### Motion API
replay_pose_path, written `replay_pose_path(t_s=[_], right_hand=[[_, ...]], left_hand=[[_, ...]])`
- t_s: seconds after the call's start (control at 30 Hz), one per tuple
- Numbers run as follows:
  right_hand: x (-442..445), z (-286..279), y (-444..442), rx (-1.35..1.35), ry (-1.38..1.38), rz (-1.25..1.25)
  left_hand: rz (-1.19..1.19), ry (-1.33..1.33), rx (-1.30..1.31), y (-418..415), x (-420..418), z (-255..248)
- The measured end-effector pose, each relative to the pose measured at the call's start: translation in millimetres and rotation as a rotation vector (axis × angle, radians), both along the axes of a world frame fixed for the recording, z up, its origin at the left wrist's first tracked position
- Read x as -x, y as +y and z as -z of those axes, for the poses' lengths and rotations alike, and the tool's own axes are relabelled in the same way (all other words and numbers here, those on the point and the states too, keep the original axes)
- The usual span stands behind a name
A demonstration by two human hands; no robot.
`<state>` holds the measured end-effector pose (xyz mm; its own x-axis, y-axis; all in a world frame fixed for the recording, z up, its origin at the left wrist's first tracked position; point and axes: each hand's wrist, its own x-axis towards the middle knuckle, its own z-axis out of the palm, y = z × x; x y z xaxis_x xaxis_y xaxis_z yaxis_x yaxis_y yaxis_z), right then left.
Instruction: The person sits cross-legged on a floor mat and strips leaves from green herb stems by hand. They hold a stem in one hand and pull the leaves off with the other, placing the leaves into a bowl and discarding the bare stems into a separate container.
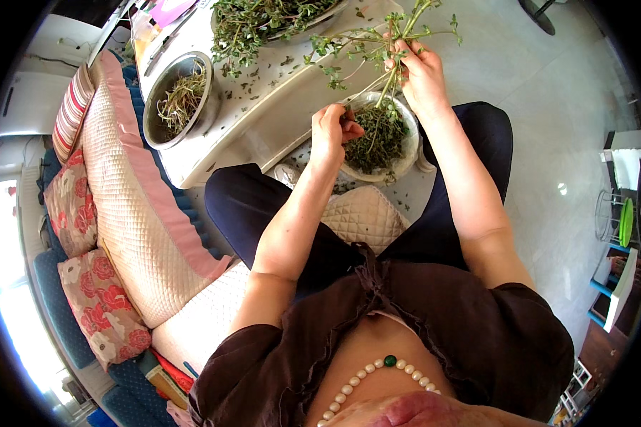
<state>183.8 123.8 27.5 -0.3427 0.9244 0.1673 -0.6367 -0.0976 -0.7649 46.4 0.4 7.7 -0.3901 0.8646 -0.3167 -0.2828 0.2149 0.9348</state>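
My right hand (pixel 424 74) grips a leafy green plant with branching stems (pixel 395 48), held above a round bin (pixel 412 140). My left hand (pixel 334 133), lower and to the left, has its fingertips pinched at the end of a thin pale stem that runs up towards the plant. Beneath the hands, the bin has a pale liner at its rim and holds a heap of small dark green leaves and sprigs (pixel 376 141). A metal bowl (pixel 213 101) on the white table holds dry, straw-coloured roots or stems (pixel 184 101).
At the top, a large heap of green plants (pixel 262 24) lies in a wide dish on the white table (pixel 235 128), whose edge runs beside the bin. Leaf bits are scattered on table and floor. A quilted sofa (pixel 123 176) stands at the left; a quilted pad (pixel 363 216) lies between my legs.
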Motion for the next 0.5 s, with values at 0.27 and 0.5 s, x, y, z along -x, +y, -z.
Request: replay_pose_path(t_s=[0.27, 0.5], right_hand=[[-16, -20, 11, -0.057, 0.047, 0.165], [-10, -11, 1, 0.000, -0.125, 0.076]], left_hand=[[0.374, 1.205, 0.240, -2, 9, 36], [0.216, 1.258, -0.178, -1, -3, 4]])
